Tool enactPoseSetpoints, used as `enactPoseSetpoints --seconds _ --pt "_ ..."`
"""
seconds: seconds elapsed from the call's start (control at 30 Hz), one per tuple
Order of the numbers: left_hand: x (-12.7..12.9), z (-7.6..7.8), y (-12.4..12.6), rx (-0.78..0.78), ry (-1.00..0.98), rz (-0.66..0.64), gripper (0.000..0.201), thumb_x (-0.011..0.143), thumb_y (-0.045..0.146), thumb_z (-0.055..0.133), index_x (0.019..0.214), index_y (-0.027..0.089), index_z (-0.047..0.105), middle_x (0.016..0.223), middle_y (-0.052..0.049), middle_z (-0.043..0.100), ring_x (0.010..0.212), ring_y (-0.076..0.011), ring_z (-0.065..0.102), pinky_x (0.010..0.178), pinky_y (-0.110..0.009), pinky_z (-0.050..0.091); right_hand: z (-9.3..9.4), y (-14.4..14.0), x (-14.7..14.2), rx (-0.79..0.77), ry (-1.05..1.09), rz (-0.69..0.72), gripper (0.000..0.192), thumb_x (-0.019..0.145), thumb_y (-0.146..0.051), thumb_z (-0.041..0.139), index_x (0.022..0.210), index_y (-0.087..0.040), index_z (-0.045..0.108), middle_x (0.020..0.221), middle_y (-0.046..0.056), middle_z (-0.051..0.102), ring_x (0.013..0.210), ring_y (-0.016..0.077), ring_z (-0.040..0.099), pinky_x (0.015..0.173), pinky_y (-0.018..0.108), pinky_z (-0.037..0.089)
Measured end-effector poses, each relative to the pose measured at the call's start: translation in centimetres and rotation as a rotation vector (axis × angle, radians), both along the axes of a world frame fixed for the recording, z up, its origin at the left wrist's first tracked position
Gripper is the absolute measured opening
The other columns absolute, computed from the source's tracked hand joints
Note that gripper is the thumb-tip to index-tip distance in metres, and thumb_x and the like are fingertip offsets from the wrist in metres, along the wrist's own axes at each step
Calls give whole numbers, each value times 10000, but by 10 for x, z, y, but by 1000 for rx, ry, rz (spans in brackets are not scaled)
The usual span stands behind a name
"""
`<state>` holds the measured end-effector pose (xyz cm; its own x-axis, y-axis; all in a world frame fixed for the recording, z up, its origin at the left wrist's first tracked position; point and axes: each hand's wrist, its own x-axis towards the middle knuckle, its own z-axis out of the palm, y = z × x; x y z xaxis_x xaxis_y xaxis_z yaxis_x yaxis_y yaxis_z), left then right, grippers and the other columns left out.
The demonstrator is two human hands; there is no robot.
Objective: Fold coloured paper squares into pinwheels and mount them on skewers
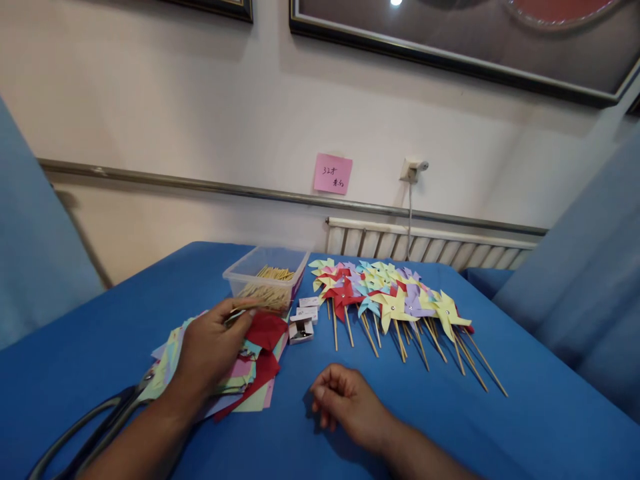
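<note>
Reaching Into the Paper Stack

Scissors (95, 427) lie far left. Left hand (210, 350) rests on the paper squares (250, 373), fingers pinching a thin stick pointing toward the stick box (267, 277). Right hand (345, 400) sits loosely curled, holding nothing, farther from the paper; pinwheels (395, 303) lie beyond.

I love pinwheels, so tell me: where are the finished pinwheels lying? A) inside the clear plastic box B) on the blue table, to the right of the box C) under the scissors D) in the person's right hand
B: the pinwheels lie in a row on the blue table, right of the clear plastic box, which holds sticks.
</note>
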<state>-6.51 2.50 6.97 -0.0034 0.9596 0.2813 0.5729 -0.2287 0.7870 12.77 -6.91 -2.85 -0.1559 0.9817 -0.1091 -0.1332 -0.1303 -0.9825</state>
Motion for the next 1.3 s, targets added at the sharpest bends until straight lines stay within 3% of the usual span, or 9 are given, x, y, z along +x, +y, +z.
enactPoseSetpoints --seconds 0.07,0.2,0.33,0.4,0.47,0.57,0.63,0.87,1.3 --pt "8 1 -12 112 -115 -138 225 704 344 608 858 210 702 967 -67 719 870 -261 645 743 -340 494 2 1 1 -1 94 2 477 724 -610 579 776 -135 588 642 16 604 454 77 507 436 193 349" --pt "22 -5 -32 224 -106 -645 140 729 183 594 774 256 704 1054 -48 691 1173 -265 496 964 -408 398 13 0 5 -56 458 3 672 766 -708 414 895 -99 667 731 79 659 522 106 559 481 211 390" --pt "28 -16 -43 181 66 -890 193 755 148 572 811 278 703 1247 -26 590 1318 -275 305 1019 -443 333 20 -2 7 -15 669 -41 511 766 -539 592 1070 -132 641 967 104 693 743 175 638 701 293 472" --pt "31 -22 -44 155 79 -883 189 768 156 568 811 280 704 1262 -25 578 1325 -273 292 1033 -440 312 20 -1 7 32 653 -108 424 715 -390 702 1037 -119 654 947 109 705 781 210 650 748 334 476" --pt "35 -28 -43 124 -1 -769 208 768 165 577 890 285 695 1273 -32 570 1297 -269 345 1041 -432 301 18 0 8 68 625 -171 364 687 -314 735 982 -111 671 885 105 717 735 214 655 701 332 489" --pt "43 -37 -42 -42 -254 -503 400 747 226 633 1142 272 590 1313 -66 535 1216 -265 459 1021 -411 337 12 4 10 84 590 -278 281 704 -314 724 889 -105 692 806 96 718 632 179 634 593 280 481" --pt "49 -42 -42 -215 -444 -445 460 744 282 649 1190 236 545 1280 -94 562 1150 -265 525 974 -391 393 9 7 12 75 558 -349 252 712 -325 719 835 -106 697 745 82 710 555 146 597 519 244 447" --pt "61 -52 -52 -675 -852 -574 360 821 383 556 1117 185 606 1093 -105 677 988 -244 618 851 -364 460 5 12 17 100 523 -446 219 734 -333 706 718 -115 686 603 32 649 443 84 460 416 201 331" --pt "65 -50 -50 -719 -945 -611 412 750 406 640 1018 93 649 858 -140 723 776 -258 653 620 -302 474 -4 4 6 95 203 -308 387 731 -488 665 719 -102 661 493 13 579 410 86 462 417 201 331"
